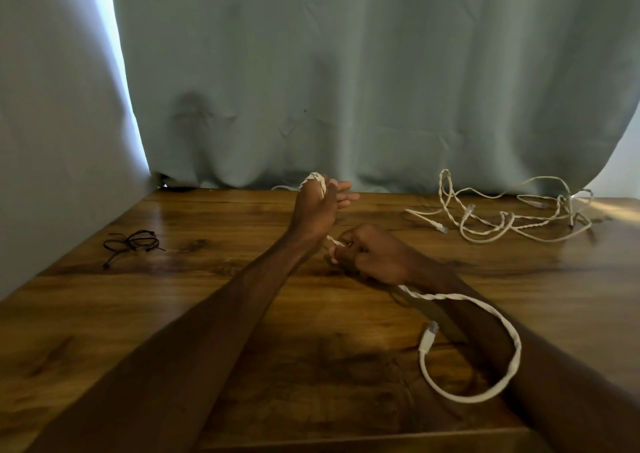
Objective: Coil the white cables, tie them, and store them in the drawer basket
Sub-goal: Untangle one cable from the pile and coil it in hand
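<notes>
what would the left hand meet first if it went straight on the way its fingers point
Likely the grey-green curtain behind the table; nothing shows between the left hand and it, though depth is unclear.

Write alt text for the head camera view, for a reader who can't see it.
A white cable loops over a person's raised left grip, while the right grip holds it lower down above a wooden table. More white cables lie tangled at the far right, dark ties at the left, a curtain behind.
</notes>
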The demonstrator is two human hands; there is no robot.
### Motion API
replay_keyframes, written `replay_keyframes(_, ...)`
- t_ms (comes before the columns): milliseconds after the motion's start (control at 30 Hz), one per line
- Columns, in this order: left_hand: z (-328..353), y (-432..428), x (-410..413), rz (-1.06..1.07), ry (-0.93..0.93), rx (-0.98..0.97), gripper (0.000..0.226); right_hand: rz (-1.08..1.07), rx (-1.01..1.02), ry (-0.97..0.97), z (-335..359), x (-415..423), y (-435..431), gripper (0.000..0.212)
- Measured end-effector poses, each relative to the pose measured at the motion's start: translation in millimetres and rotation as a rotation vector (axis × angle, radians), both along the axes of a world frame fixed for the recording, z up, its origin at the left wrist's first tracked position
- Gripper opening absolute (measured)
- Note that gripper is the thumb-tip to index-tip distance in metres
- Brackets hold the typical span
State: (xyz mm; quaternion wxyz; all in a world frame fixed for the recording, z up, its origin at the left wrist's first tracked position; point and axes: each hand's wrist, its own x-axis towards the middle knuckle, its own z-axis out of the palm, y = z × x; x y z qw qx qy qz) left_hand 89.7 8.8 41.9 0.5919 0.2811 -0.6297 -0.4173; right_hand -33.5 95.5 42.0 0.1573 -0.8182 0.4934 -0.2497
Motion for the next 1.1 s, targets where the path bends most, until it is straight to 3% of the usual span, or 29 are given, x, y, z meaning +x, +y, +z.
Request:
replay_keyframes(133, -11.5, -6.6, 1.5, 0.183, -0.325, -0.272, 0.019, 0.034, -0.086, 0.026, 3.5, -6.1, -2.0, 0.028)
replay_keyframes(267, -11.1, -15.3, 7.9, 0.330, -0.630, -0.449, 0.046, 0.031, -0.132, 0.070, 1.3, -18.7, -5.7, 0.022)
replay_keyframes(400, -13.6, -15.0, 12.8, 0.335, -0.707, -0.558, 0.043, -0.021, -0.230, 0.093, 1.5, -26.6, -9.1, 0.016)
replay_keyframes(500, -13.8, -5.2, 17.2, 0.120, -0.712, -0.476, 0.058, -0.110, -0.376, 0.118, 6.0, -38.8, -10.1, 0.014)
replay_keyframes(567, -8.6, 5.9, 14.9, -0.033, -0.681, -0.313, 0.066, -0.159, -0.433, 0.085, 7.5, -47.9, -9.3, 0.015)
replay_keyframes(633, -2.0, 14.4, 12.0, -0.162, -0.609, -0.120, 0.067, -0.188, -0.464, 0.073, 9.1, -53.5, -8.0, 0.019)
replay_keyframes(700, 0.4, 16.9, 11.3, -0.217, -0.665, -0.081, 0.064, -0.212, -0.479, 0.097, 11.5, -56.1, -6.7, 0.019)
replay_keyframes(900, 6.5, 3.3, 19.9, 0.038, -0.925, -0.334, 0.054, -0.177, -0.216, 0.007, 14.2, -61.1, -9.0, 0.015)
replay_keyframes(1033, 3.9, -16.5, 42.5, 0.393, -0.907, -0.406, 0.053, -0.220, -0.076, 0.117, 16.4, -79.5, -8.9, 0.007)
replay_keyframes(1100, -2.1, -25.0, 56.1, 0.490, -0.867, -0.315, 0.052, -0.201, -0.037, 0.150, 16.8, -88.0, -9.2, 0.008)
